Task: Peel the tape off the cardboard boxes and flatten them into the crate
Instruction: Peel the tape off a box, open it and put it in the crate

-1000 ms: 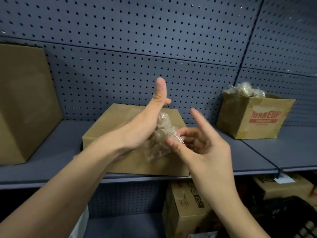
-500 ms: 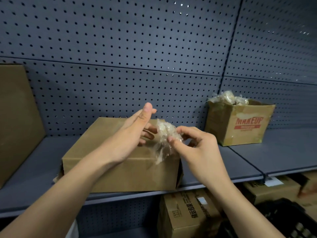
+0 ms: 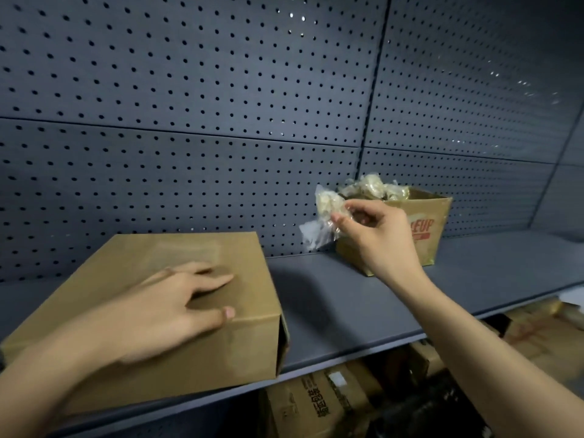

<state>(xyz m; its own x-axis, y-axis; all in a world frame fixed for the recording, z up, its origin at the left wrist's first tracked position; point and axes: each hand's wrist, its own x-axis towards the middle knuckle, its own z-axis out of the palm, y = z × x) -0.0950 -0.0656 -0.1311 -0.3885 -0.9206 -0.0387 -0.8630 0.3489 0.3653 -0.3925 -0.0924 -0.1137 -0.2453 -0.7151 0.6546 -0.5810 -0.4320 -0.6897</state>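
Observation:
A plain brown cardboard box (image 3: 132, 270) lies on the grey shelf (image 3: 331, 298) at the left, its right end open. My left hand (image 3: 170, 311) rests flat on its top with the fingers spread. My right hand (image 3: 376, 238) is raised to the right and pinches a crumpled wad of clear tape (image 3: 322, 216). The wad hangs just left of a small open box with red lettering (image 3: 423, 229), which holds more crumpled tape (image 3: 369, 184) heaped at its top.
A dark perforated back panel (image 3: 221, 105) rises behind the shelf. Below the shelf edge stand more cardboard boxes (image 3: 316, 403), and a dark crate-like shape (image 3: 442, 412) shows at the lower right. Bare shelf surface lies between the two upper boxes.
My right hand has carried the tape wad up and right toward the lettered box. My left hand let go of the wad and dropped flat onto the plain box.

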